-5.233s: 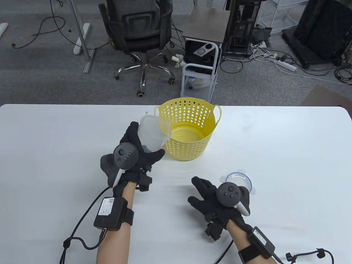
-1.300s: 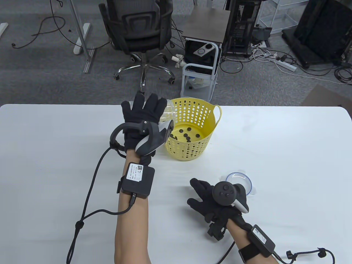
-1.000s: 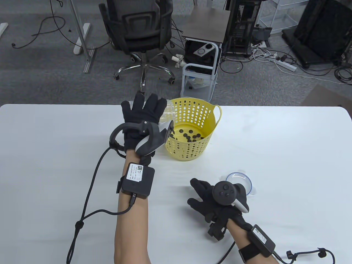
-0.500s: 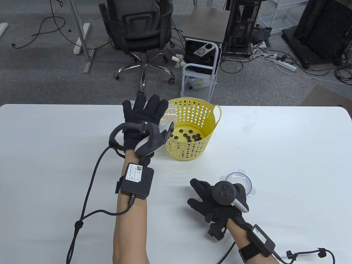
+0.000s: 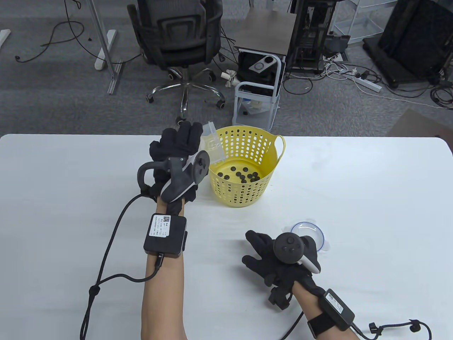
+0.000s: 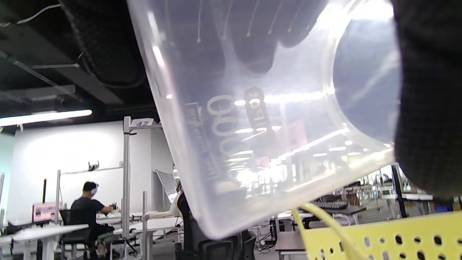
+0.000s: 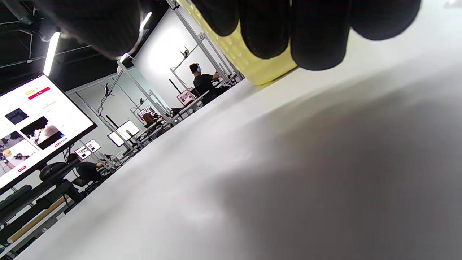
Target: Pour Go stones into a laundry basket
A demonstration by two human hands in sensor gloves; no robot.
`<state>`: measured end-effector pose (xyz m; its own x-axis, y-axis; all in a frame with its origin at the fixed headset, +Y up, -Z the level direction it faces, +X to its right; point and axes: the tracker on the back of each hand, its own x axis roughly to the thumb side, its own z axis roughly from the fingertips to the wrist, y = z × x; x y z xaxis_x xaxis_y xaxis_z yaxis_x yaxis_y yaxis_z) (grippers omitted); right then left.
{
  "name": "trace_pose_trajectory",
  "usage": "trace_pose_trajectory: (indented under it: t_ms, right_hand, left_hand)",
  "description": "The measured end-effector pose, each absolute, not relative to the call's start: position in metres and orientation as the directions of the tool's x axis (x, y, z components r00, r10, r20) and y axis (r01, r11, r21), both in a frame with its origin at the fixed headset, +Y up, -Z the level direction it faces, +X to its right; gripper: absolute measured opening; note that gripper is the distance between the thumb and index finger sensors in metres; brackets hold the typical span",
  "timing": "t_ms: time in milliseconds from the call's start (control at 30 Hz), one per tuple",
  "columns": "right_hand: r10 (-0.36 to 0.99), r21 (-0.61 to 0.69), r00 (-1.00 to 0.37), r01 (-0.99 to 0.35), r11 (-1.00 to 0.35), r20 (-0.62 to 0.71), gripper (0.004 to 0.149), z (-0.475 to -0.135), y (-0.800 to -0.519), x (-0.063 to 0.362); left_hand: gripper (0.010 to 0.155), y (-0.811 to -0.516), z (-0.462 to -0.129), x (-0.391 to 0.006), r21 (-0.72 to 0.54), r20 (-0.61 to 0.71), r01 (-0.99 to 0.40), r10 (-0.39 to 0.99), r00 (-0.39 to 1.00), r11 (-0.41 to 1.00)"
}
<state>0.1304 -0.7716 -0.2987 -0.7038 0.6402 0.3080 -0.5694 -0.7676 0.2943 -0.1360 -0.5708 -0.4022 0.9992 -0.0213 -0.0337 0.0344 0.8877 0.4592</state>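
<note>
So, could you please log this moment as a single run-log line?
left hand: holds clear cup tipped at basket rim | Go stones: in yellow basket | right hand: rests on table | lid: on table

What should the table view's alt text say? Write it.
A gloved left hand holds a clear cup tipped over a yellow basket containing black stones. The right hand rests on the white table beside a clear lid.
</note>
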Motion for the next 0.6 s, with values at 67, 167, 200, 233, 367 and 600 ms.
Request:
trace_pose_trajectory:
  t_ms: [67, 167, 200, 233, 367, 600]
  right_hand:
    - [0.641, 0.291, -0.702, -0.572, -0.767, 0.308, 0.079, -0.299, -0.771, 0.131]
    - [0.636, 0.299, -0.708, -0.563, -0.770, 0.306, 0.079, -0.299, -0.773, 0.131]
    - [0.634, 0.300, -0.710, -0.560, -0.772, 0.307, 0.079, -0.299, -0.773, 0.130]
    - [0.633, 0.300, -0.710, -0.559, -0.773, 0.308, 0.079, -0.299, -0.773, 0.130]
    - [0.633, 0.300, -0.710, -0.558, -0.774, 0.310, 0.079, -0.299, -0.774, 0.130]
    - [0.640, 0.299, -0.710, -0.568, -0.767, 0.292, 0.079, -0.299, -0.774, 0.133]
  left_hand:
    - [0.123, -0.572, -0.401, -0.140, 0.457, -0.024, -0.054, 0.073, 0.997, 0.888]
    - [0.123, -0.574, -0.396, -0.147, 0.454, 0.002, -0.189, 0.211, 0.977, 0.871]
    - [0.123, -0.576, -0.394, -0.150, 0.449, 0.015, -0.253, 0.276, 0.961, 0.857]
    - [0.123, -0.578, -0.393, -0.151, 0.444, 0.023, -0.291, 0.315, 0.949, 0.847]
    - [0.123, -0.588, -0.382, -0.159, 0.407, 0.079, -0.481, 0.494, 0.866, 0.776]
    - [0.123, -0.616, -0.348, -0.170, 0.302, 0.180, -0.677, 0.657, 0.732, 0.671]
